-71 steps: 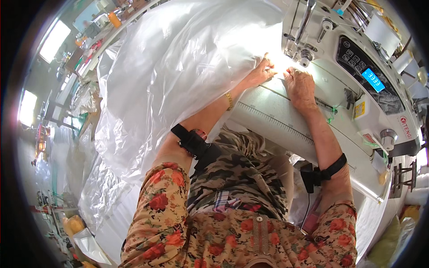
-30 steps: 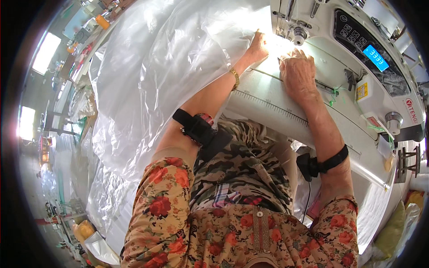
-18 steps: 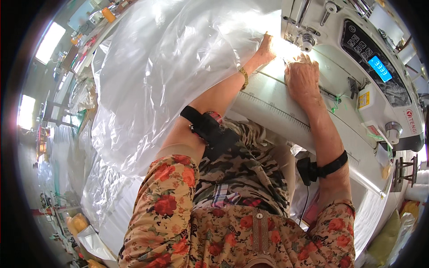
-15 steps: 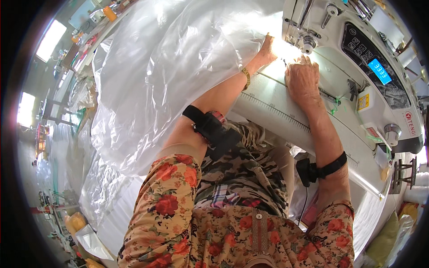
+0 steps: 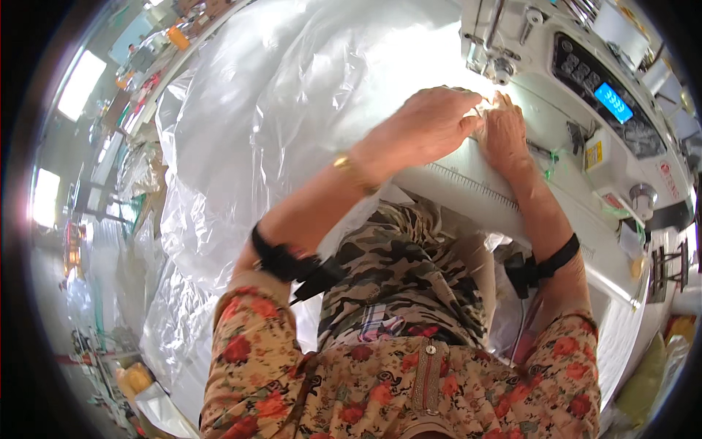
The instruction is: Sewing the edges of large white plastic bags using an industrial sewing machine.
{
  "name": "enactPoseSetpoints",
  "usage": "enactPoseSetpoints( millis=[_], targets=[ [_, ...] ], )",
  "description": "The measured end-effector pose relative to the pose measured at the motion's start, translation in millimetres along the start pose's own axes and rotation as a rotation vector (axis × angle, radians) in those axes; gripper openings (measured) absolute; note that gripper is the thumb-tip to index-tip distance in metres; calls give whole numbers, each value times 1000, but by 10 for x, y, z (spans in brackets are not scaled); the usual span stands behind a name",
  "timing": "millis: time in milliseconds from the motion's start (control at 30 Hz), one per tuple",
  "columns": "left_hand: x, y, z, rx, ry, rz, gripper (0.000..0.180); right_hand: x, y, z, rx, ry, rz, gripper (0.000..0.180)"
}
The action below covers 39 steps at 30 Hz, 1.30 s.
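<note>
A white sewing machine (image 5: 556,80) with a lit blue display stands at the upper right, over a pale bed with a ruler scale (image 5: 475,183). My left hand (image 5: 424,128) reaches over the bed near the needle area, its fingers drawn together in a pinch. Right beside it is my right hand (image 5: 506,135), fingers bent and closed, so that the fingertips of both nearly meet. Strong lamp glare washes out whatever lies between them. A large clear plastic sheet (image 5: 292,110) billows to the left of the machine and runs toward my fingers.
More crumpled plastic (image 5: 183,293) hangs down on the left. Along the far left runs a cluttered bench (image 5: 164,88) with an orange bottle (image 5: 178,38). Sacks and bags (image 5: 643,388) lie at the lower right. Black straps with small devices (image 5: 292,263) sit on both forearms.
My left hand has come off the plastic's far side and moved right and nearer, up to my right hand. My right hand has shifted only slightly.
</note>
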<state>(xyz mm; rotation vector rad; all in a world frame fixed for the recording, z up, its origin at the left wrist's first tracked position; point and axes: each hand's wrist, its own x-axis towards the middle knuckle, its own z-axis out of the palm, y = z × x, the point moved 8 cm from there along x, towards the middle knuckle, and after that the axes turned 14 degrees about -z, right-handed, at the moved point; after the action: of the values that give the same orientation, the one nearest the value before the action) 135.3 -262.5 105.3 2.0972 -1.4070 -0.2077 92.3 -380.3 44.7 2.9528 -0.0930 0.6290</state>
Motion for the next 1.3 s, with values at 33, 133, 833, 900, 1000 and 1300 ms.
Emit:
enactPoseSetpoints(
  millis=[33, 133, 833, 900, 1000, 1300],
  targets=[
    [-129, -47, -128, -115, -87, -54, 35, -16, 9, -19, 22, 23, -2, 26],
    [-401, -228, -1028, -99, 215, 209, 39, -50, 37, -9, 61, 8, -5, 29],
    [-1269, -2790, -1484, 510, 528, -561, 32, -248, -118, -119, 90, -7, -108, 28],
    [-1665, -3177, -1898, 582, 553, -684, 35, -409, -295, -269, 140, 94, -152, 26],
    [-2153, -3500, -2432, 604, 577, -859, 33, -860, -783, -564, 195, 353, -361, 24],
    [-1348, -1082, -1750, 764, 525, -124, 19, -1378, -1491, 999, 1496, -121, 673, 13]
  ],
)
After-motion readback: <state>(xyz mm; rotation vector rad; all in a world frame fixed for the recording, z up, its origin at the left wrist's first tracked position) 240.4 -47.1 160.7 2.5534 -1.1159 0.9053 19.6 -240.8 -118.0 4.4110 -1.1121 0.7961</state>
